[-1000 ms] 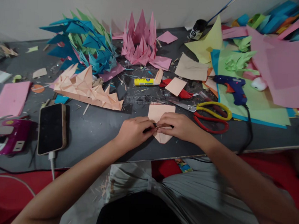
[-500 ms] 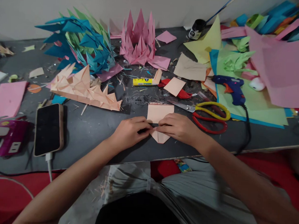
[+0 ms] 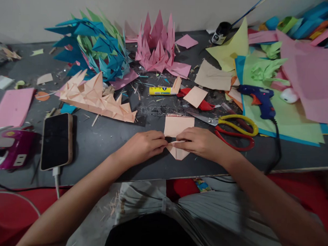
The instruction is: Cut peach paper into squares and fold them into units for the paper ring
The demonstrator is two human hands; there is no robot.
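At the front of a cluttered desk (image 3: 106, 135), seen from my remote post, a small folded paper (image 3: 179, 155) in peach lies between two bare hands, its blunt point toward the person. The left hand (image 3: 143, 145) pinches its left corner; the right hand (image 3: 205, 143) grips along the upper edge, covering part of it. A flat peach square (image 3: 177, 127) lies just beyond, with scissors (image 3: 220, 120) near the right hand. I judge the folded piece nearly weightless, thin yet crisp enough to keep a crease, and easily crumpled or nudged askew. I would take hold lightly at the outer corners and doubled edges, fingertips only, and press flat along the folds, sparing the unsupported middle.
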